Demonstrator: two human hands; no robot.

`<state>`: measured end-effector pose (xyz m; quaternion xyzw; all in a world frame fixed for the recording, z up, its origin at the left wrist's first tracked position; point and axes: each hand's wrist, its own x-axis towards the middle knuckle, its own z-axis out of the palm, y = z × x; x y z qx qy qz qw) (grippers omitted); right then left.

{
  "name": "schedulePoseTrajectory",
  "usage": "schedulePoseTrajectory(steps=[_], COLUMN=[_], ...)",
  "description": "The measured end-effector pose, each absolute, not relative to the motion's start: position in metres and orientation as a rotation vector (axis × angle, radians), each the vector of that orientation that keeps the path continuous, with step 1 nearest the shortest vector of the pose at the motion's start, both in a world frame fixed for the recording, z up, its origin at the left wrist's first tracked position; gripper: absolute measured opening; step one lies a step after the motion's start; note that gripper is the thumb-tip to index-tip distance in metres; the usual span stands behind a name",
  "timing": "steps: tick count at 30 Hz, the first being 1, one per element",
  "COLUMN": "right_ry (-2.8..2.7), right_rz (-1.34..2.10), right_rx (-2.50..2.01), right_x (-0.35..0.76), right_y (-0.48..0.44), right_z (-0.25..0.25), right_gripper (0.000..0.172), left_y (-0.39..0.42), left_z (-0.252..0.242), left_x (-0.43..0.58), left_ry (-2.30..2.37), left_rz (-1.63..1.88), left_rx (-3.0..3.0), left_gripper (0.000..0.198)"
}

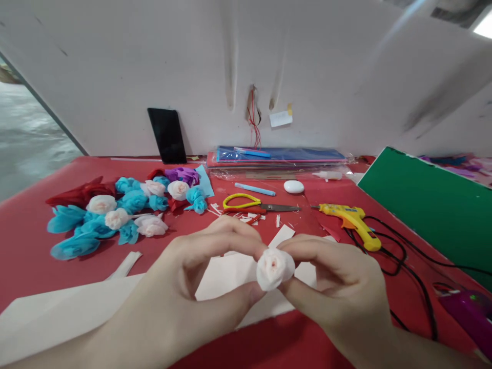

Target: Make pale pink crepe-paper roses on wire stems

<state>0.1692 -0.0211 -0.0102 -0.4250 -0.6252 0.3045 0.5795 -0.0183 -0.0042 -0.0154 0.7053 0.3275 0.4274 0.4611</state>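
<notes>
Between my two hands is a small pale pink paper rose point(273, 268), its rolled centre facing me. My left hand point(207, 271) pinches the rose's left side with thumb and forefinger. From the right, my right hand point(338, 282) grips it the same way, fingertips against the petals. Underneath both hands lie pale paper pieces point(77, 307) on the red tabletop point(215, 353). Just beyond the fingers rest scissors point(265, 207) with yellow and red handles, among small paper scraps. A yellow glue gun point(351, 218) lies to the right, its nozzle pointing left.
Blue, pink, red and purple paper flowers point(130, 202) cluster at left. A black phone point(167, 135) leans on the wall. Behind the scissors are a light blue pen point(255, 189), a white oval object point(294, 186) and wrapped paper sheets point(284, 155). Black cables point(417, 287) and a green board point(430, 205) occupy the right.
</notes>
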Motion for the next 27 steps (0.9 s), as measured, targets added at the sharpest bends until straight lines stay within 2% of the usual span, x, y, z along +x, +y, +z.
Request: schedulePoseTrajectory(steps=[9, 18, 22, 25, 27], right_ry=[-1.474, -1.716, -1.819, -1.886, -1.927], right_rz=[0.882, 0.739, 0.524, 0.402, 0.403], right_rx=[-1.07, -1.018, -0.945, -0.923, -0.906], right_x=[0.1711, 0.1746, 0.1743, 0.1754, 0.1769], right_y=[-0.0206, -0.023, -0.0243, -0.0258, -0.0273], right_z=[-0.0098, -0.0122, -0.0102, -0.007, -0.0047], right_gripper=[0.017, 0.02, 0.023, 0.028, 0.031], left_y=[0.0008, -0.0001, -0.0027, -0.0044, -0.0036], left_z=[-0.0119, -0.0176, -0.0156, -0.0137, -0.0119], left_x=[-0.011, -0.0184, -0.0194, -0.0186, -0.0175], left_ry=[0.852, 0.774, 0.77, 0.827, 0.894], left_rz=[1.099, 0.907, 0.777, 0.8, 0.837], left_rx=[1.717, 1.553, 1.527, 1.627, 1.707], left_gripper=[0.028, 0.026, 0.024, 0.02, 0.024])
